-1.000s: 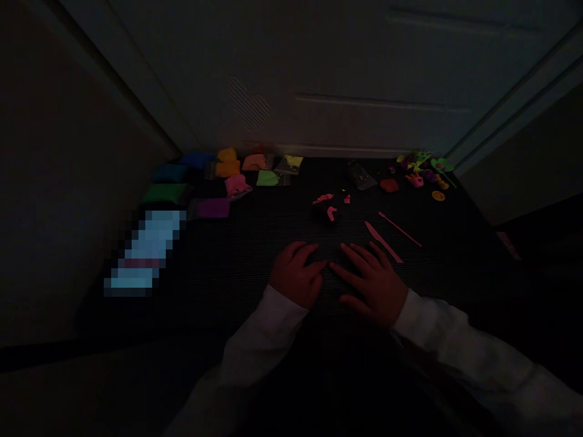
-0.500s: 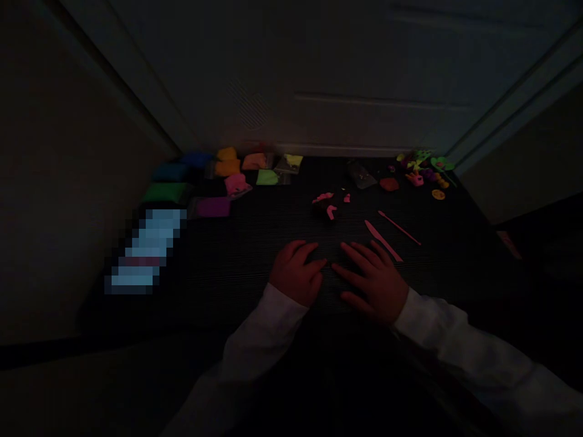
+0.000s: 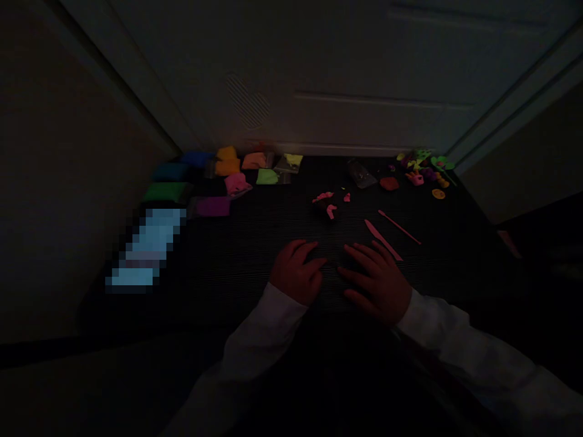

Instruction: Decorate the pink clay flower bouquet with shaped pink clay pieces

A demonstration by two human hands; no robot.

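Little room, right hand (image 3: 381, 286) beside knife (image 3: 383, 240)

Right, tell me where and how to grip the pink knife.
Best pinched from above near mid-length with the right hand, fingers across its long sides: the pink knife looks slim and flat on the table, just beyond that hand.

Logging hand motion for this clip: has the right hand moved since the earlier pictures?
Yes, slightly: judged against the pink knife, the right hand has shifted rightward, away from the left hand.
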